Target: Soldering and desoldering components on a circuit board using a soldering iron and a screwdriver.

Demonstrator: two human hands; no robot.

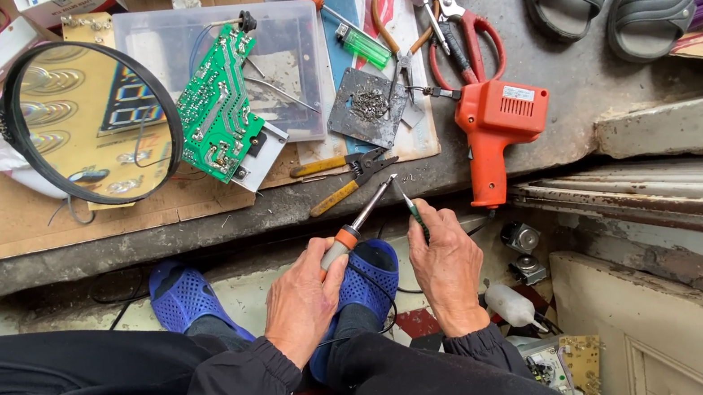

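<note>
The person sits low with knees drawn up, both hands just off the edge of the concrete ledge (184, 230). The left hand (302, 295) is curled into a closed fist around the orange-and-grey handle of a soldering iron (354, 230), whose thin metal shaft slants up and to the right, its tip above the ledge's edge, near the yellow-handled pliers (345, 174). The right hand (448, 269) is half closed, thumb and forefinger pinched on a slim green-tipped tool (414, 212); its point angles up to the left, close to the iron's tip but apart from it. The other fingers are loosely folded. Below the hands, blue perforated slippers (370, 277) rest on the floor. On the ledge lie a green circuit board (217, 107) propped against a clear plastic box (289, 53), a magnifying glass (90, 122) on a stand, and an orange soldering gun (495, 126) just above the right hand.
</note>
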